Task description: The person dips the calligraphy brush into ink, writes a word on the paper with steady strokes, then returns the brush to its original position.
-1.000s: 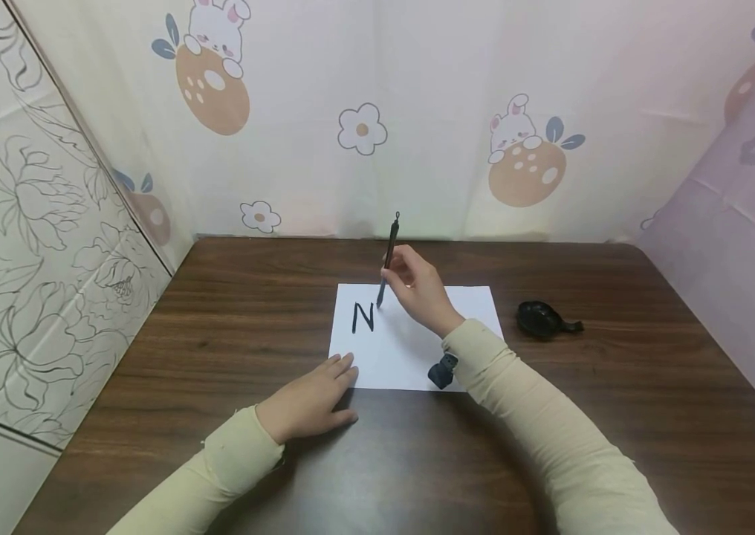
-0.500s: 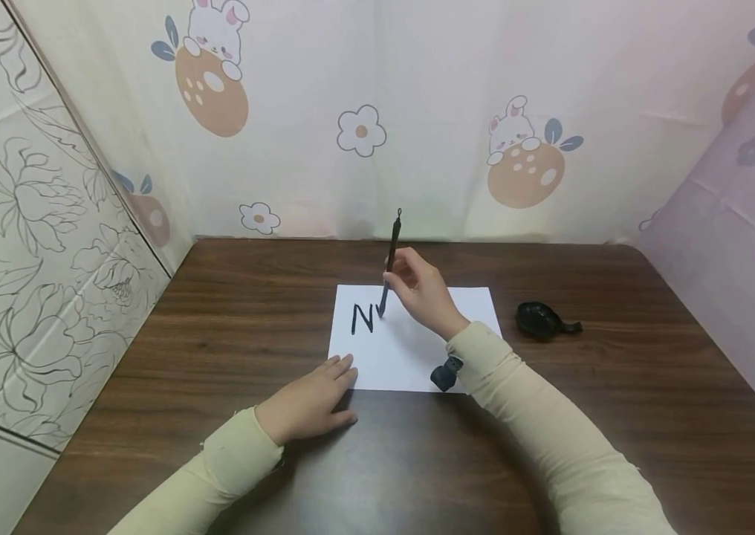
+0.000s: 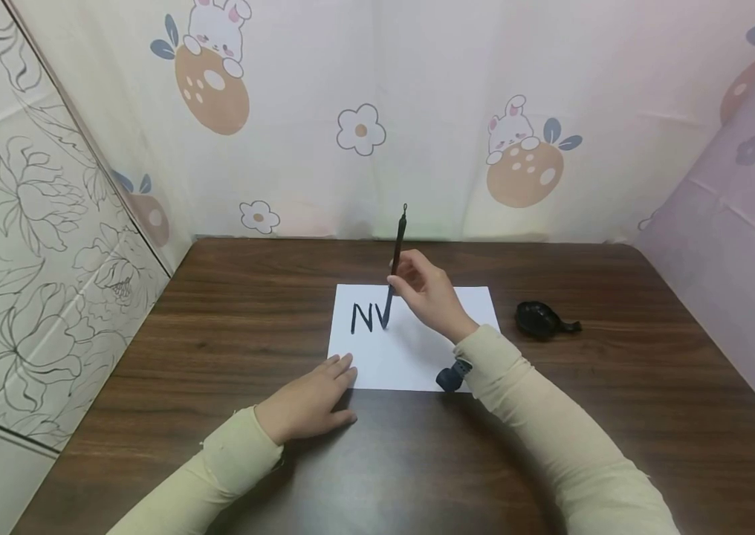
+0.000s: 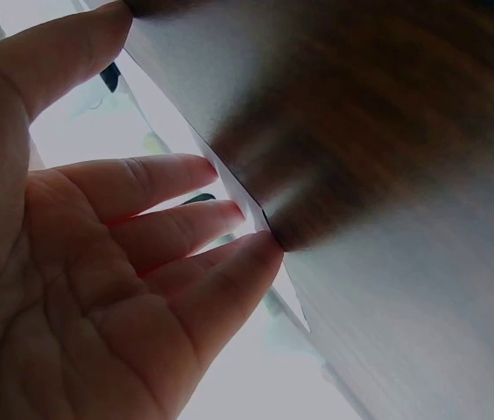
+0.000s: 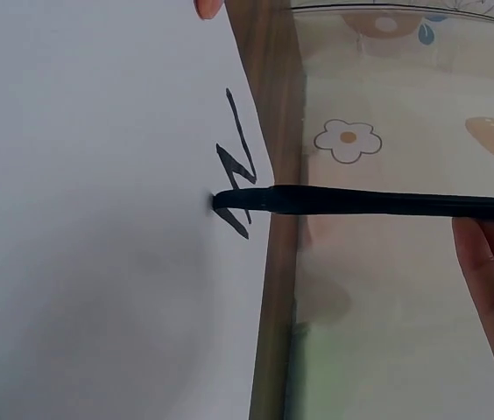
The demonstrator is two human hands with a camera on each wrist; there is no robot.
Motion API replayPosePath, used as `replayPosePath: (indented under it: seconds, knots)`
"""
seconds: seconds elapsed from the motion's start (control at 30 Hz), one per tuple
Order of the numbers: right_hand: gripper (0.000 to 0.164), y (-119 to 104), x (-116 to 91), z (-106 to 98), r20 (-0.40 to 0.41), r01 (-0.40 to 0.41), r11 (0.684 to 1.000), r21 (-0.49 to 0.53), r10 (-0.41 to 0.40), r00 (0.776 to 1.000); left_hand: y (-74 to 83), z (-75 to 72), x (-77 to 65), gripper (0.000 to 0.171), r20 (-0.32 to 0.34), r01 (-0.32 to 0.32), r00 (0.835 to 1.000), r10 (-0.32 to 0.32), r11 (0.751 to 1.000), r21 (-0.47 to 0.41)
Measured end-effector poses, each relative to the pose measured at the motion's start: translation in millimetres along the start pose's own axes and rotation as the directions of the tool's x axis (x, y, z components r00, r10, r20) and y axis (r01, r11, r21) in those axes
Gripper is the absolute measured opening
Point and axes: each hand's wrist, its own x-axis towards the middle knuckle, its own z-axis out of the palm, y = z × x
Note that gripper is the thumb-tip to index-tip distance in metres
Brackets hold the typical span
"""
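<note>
My right hand [image 3: 427, 293] pinches a dark ink brush [image 3: 399, 241] partway up its handle, holding it nearly upright. Its tip touches a sheet of white paper [image 3: 397, 364], at the lower end of a slanted black stroke [image 3: 380, 315]. Just left of that stroke stands a black letter N [image 3: 362, 318]. The right wrist view shows the brush [image 5: 361, 201] crossing in front of the marks, its bristles bent against the paper [image 5: 98, 175]. My left hand [image 3: 310, 401] lies with fingers extended, the fingertips resting on the paper's lower left corner and the thumb on the table.
A small black dish [image 3: 539, 319] with a short handle sits right of the paper on the dark wooden table [image 3: 237, 312]. A patterned curtain [image 3: 431, 178] hangs behind the table's far edge. Patterned panels flank both sides. A black device [image 3: 451, 377] is at my right wrist.
My right hand has shifted slightly down and right with the brush, and a slanted stroke has appeared right of the N. The left hand has stayed in place.
</note>
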Motion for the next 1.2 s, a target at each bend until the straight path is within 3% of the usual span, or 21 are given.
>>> replayPosePath:
  seconds: [1.2]
  knots:
    - [0.025,10,10,-7,-0.034,0.012,1.0,0.005,-0.012,0.999,-2.4,2.9,1.8,0.066,0.001,0.0,1.0,0.0,1.0,0.009]
